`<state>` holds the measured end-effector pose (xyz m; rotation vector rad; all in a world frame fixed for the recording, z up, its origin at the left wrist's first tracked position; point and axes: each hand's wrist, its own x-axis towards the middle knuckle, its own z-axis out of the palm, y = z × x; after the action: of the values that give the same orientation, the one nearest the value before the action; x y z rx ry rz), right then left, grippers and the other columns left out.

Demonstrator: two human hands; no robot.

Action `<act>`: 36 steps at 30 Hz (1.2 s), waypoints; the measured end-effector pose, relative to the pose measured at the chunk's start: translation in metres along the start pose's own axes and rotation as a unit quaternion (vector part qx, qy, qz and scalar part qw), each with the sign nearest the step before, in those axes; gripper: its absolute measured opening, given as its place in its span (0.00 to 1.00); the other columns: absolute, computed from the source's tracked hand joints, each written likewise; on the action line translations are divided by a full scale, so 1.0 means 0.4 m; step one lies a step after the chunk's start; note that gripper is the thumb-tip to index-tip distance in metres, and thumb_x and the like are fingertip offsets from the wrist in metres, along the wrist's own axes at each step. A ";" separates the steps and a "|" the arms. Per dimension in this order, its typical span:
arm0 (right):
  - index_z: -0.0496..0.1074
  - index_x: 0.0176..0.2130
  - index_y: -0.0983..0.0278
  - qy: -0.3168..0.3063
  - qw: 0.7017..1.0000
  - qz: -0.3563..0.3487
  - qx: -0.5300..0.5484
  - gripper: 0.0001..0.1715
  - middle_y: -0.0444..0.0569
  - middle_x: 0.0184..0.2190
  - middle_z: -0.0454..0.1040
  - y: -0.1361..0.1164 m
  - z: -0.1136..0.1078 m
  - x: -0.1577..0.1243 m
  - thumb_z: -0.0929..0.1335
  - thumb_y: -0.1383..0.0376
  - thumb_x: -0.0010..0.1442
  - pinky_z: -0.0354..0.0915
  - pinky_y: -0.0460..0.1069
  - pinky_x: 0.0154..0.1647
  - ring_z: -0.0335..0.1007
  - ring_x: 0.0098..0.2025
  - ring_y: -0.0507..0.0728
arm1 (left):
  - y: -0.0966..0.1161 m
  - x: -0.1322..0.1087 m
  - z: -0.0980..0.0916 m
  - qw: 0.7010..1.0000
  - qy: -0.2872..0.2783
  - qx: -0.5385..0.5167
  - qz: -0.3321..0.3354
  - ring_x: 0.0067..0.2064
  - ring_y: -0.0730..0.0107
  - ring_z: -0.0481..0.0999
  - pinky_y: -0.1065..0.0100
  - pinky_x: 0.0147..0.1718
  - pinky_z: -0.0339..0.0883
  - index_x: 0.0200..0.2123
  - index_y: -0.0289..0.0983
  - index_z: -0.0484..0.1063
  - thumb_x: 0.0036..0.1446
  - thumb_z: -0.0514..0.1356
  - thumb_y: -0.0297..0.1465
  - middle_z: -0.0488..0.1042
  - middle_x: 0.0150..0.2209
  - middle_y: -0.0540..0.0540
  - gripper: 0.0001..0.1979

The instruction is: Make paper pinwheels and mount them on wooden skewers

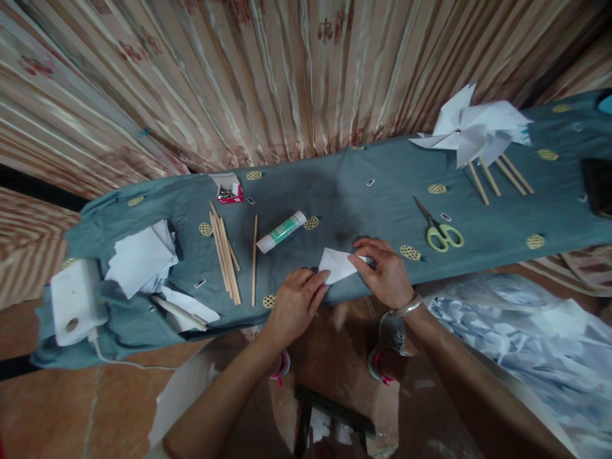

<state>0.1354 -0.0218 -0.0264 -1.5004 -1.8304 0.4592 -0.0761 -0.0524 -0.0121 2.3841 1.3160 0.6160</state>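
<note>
A small folded piece of white paper [336,262] lies at the table's near edge between my hands. My left hand [297,301] presses its fingertips on the paper's lower left edge. With thumb and fingers, my right hand [385,271] pinches the paper's right end. Just beyond the paper rests a glue stick [282,231] with a green label. Several thin wooden sticks [224,255] lie to the left, one set apart from the bunch. Green-handled scissors [437,228] lie to the right with their blades pointing away.
White paper pinwheels [471,124] on sticks lie at the far right. A small red box of metal pins [229,190] stands open near the back. Stacked paper squares [143,255], a pen [179,312] and a white corded device [76,303] occupy the left. Plastic-wrapped material [521,344] sits below right.
</note>
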 end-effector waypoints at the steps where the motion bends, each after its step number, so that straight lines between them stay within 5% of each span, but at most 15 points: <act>1: 0.72 0.30 0.61 0.003 1.000 0.000 -0.003 0.11 0.51 0.40 0.77 -0.001 0.002 0.000 0.67 0.59 0.60 0.65 0.57 0.49 0.71 0.44 0.61 | -0.002 0.000 0.002 1.000 0.002 0.002 0.000 0.38 0.65 0.72 0.65 0.38 0.70 0.49 0.36 0.71 0.66 0.50 0.34 0.71 0.35 0.44 0.15; 8: 0.71 0.30 0.61 0.015 1.000 0.010 -0.020 0.10 0.51 0.40 0.77 -0.010 0.010 0.000 0.66 0.60 0.61 0.65 0.57 0.48 0.70 0.43 0.61 | -0.001 0.009 -0.009 0.999 0.010 0.035 -0.004 0.39 0.64 0.72 0.63 0.40 0.70 0.49 0.35 0.71 0.65 0.51 0.33 0.73 0.37 0.43 0.14; 13: 0.71 0.30 0.61 0.016 0.999 0.012 -0.027 0.10 0.52 0.40 0.77 -0.014 0.012 0.000 0.65 0.61 0.61 0.65 0.57 0.48 0.70 0.44 0.61 | 0.028 0.011 -0.007 0.990 0.035 0.113 0.078 0.58 0.54 0.66 0.54 0.50 0.66 0.52 0.33 0.68 0.64 0.53 0.30 0.70 0.54 0.37 0.15; 17: 0.71 0.30 0.61 0.018 0.999 0.013 -0.024 0.09 0.52 0.40 0.77 -0.015 0.013 0.000 0.65 0.62 0.61 0.65 0.57 0.49 0.70 0.44 0.61 | 0.049 0.000 0.029 0.985 -0.010 0.127 0.117 0.67 0.57 0.53 0.52 0.61 0.55 0.59 0.30 0.60 0.64 0.51 0.30 0.62 0.63 0.36 0.21; 36: 0.72 0.30 0.61 0.013 0.999 0.025 -0.028 0.12 0.51 0.41 0.77 -0.021 0.014 0.003 0.64 0.59 0.62 0.64 0.58 0.50 0.69 0.44 0.61 | 0.043 -0.009 0.060 0.987 -0.080 0.118 0.076 0.69 0.54 0.49 0.49 0.64 0.51 0.64 0.27 0.50 0.63 0.53 0.34 0.55 0.66 0.32 0.30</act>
<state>0.1256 -0.0220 -0.0244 -1.5856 -1.8026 0.4137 -0.0529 -0.0664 -0.0244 2.6802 1.2055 0.3134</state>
